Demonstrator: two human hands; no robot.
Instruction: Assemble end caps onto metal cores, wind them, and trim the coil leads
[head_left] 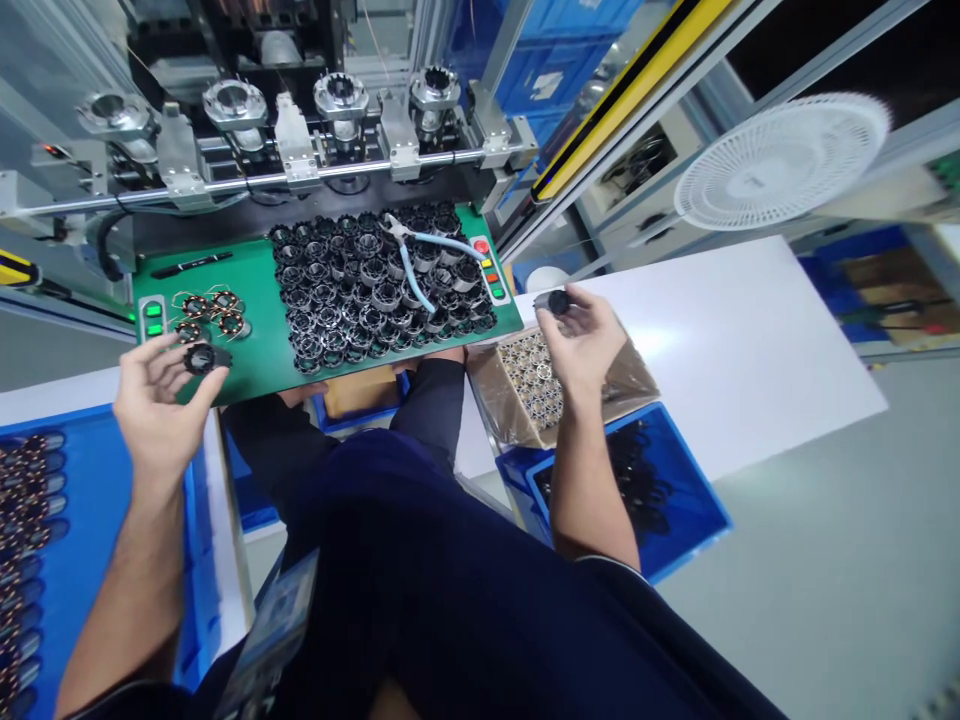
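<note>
My left hand is closed on a black ring-shaped motor core, held between thumb and fingers over the left end of the green work surface. Close behind it lie several copper-wound cores. A second dark ring-shaped core is pinched in my right hand, above a cardboard box of pale ring-shaped parts. Between my hands, many black ring-shaped cores stand packed together on the green surface. Blue-handled cutters rest on top of them.
Behind the surface stands a winding machine with several round metal holders along a rail. Push-button panels sit at both ends. A black marker lies at left. Blue bins flank me; a fan stands right.
</note>
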